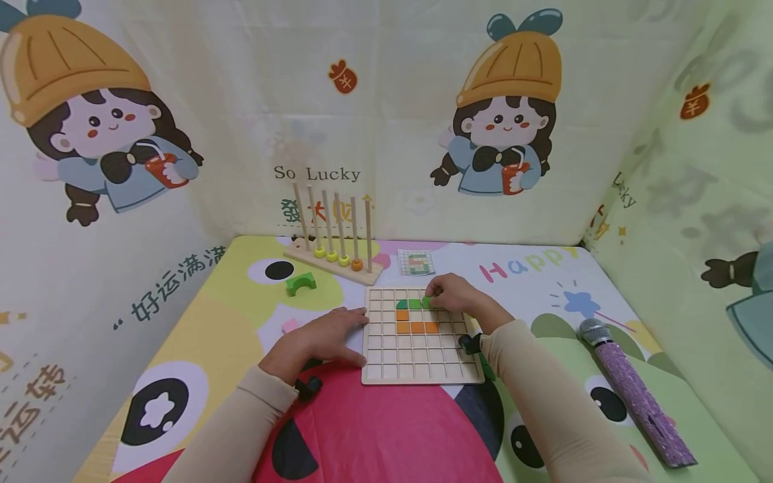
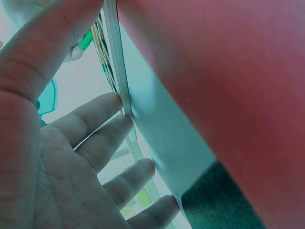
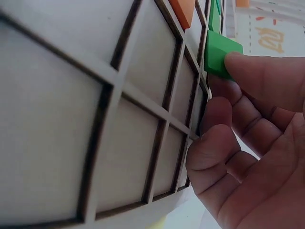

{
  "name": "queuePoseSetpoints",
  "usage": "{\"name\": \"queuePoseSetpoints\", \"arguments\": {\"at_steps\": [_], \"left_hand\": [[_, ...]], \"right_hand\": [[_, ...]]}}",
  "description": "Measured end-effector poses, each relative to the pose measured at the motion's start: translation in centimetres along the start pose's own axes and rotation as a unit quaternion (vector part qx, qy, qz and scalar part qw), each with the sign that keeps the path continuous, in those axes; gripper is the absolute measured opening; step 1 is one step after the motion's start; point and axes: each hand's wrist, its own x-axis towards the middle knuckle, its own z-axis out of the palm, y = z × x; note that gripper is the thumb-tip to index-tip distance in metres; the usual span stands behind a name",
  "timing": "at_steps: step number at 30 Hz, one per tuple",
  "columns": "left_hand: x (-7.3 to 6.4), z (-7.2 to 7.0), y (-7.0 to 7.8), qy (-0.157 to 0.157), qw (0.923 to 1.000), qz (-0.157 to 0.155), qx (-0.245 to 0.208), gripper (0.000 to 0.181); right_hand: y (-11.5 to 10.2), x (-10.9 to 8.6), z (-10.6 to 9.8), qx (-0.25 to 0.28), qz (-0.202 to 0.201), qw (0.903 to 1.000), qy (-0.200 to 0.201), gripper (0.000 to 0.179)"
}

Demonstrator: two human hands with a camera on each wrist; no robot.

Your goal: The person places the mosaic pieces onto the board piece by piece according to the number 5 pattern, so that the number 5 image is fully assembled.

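A wooden grid board (image 1: 423,369) lies on the table, its cells holding an orange row (image 1: 417,327), a single orange tile (image 1: 402,315) and green tiles (image 1: 414,304) along an upper row. My right hand (image 1: 455,295) is over the board's upper part. Between thumb and finger it pinches a green square tile (image 3: 220,52), at the right end of the green row. My left hand (image 1: 323,339) rests beside the board with fingers extended, thumb and fingertips touching its left edge; in the left wrist view, the fingers (image 2: 107,138) reach along the board's side (image 2: 119,62).
Behind the board stand a peg rack (image 1: 332,265) with yellow and orange beads and a small pattern card (image 1: 417,262). A green arch block (image 1: 300,284) and a pink piece (image 1: 290,326) lie to the left. A purple glitter microphone (image 1: 640,396) lies at right.
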Motion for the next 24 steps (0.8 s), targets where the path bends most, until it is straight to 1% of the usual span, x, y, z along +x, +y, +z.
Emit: {"name": "queuePoseSetpoints", "arguments": {"at_steps": [4, 12, 15, 18, 24], "left_hand": [[0.1, 0.0, 0.03, 0.001, 1.0, 0.001, 0.001, 0.084], [0.12, 0.07, -0.06, -0.001, 1.0, -0.005, 0.004, 0.084], [0.13, 0.09, 0.0, -0.003, 0.9999, -0.009, 0.003, 0.084], [0.16, 0.15, 0.0, -0.004, 0.9999, -0.014, 0.0, 0.084], [0.22, 0.17, -0.17, -0.004, 0.9999, -0.013, 0.004, 0.085]], "right_hand": [[-0.14, 0.13, 0.02, -0.013, 0.006, 0.9999, 0.0, 0.011], [-0.45, 0.4, 0.19, -0.052, 0.009, 0.9985, 0.014, 0.008], [-0.54, 0.55, 0.3, -0.074, 0.006, 0.9971, 0.014, 0.009], [-0.7, 0.65, 0.41, -0.091, 0.011, 0.9957, 0.012, 0.01], [-0.9, 0.52, 0.33, -0.109, 0.02, 0.9936, 0.021, 0.014]]}}
